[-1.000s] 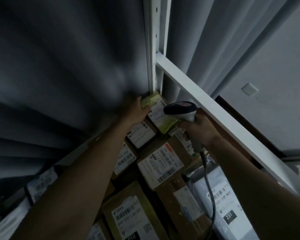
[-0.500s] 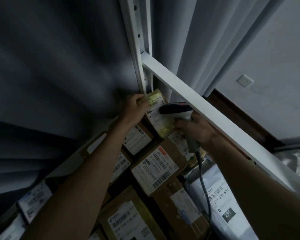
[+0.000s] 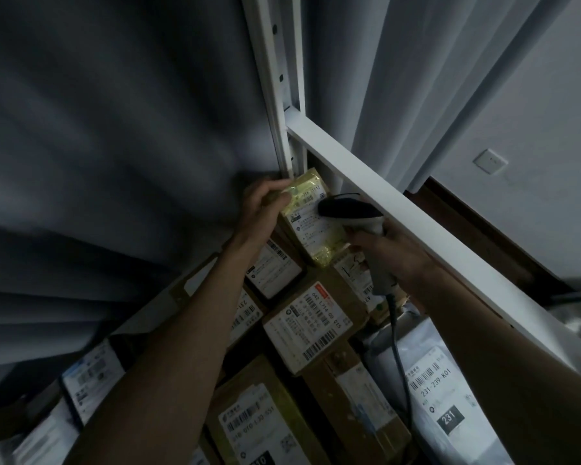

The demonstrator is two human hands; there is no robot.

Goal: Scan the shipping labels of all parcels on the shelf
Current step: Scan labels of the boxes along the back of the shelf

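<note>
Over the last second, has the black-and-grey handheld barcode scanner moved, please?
Yes. The barcode scanner has moved in closer to the white shelf upright, and its head now overlaps the label of the yellow padded parcel.

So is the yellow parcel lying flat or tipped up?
Tipped up: the left hand grips the yellow parcel's top corner, label facing the scanner.

Grey curtains (image 3: 114, 146) hang behind the dim scene, and a white wall (image 3: 534, 112) at right carries 1 switch plate (image 3: 490, 161) above dark trim (image 3: 490, 229).
</note>
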